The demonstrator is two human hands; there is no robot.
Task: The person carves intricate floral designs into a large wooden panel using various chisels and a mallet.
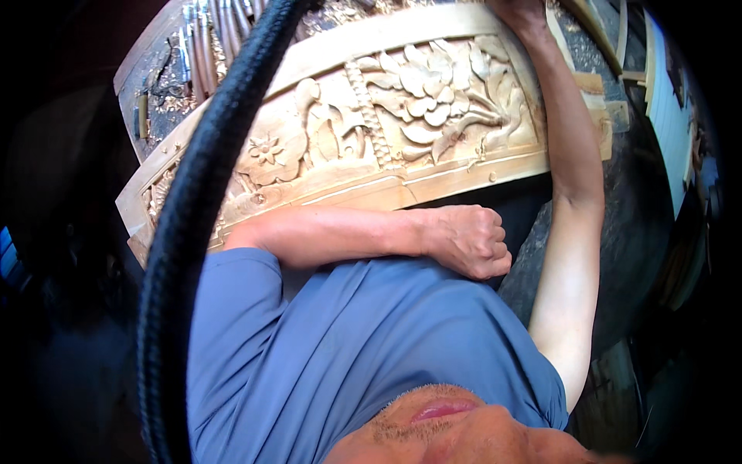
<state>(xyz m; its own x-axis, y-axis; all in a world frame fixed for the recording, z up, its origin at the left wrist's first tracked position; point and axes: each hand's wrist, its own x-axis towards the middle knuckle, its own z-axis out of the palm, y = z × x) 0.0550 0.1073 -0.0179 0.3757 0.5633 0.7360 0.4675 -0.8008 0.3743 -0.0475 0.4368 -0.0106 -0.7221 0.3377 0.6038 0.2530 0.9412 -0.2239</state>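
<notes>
A long pale wooden panel (332, 185) with an arched far edge lies across the bench, carved in relief with leaves, petals and a small flower. My left forearm runs along its near edge, and my left hand (468, 241) is a closed fist just off that edge, in front of my blue shirt. The inside of the fist is hidden. My right arm stretches forward over the panel's right end. At the top edge, beyond the panel, is my right hand (519, 11); its fingers are cut off by the frame, so what they hold or touch does not show.
Several carving tools with wooden handles (207, 58) lie at the far left among wood shavings (340, 15). A thick black braided cord (205, 185) crosses the left of the view. Wood strips and a pale board (671, 116) stand at the right.
</notes>
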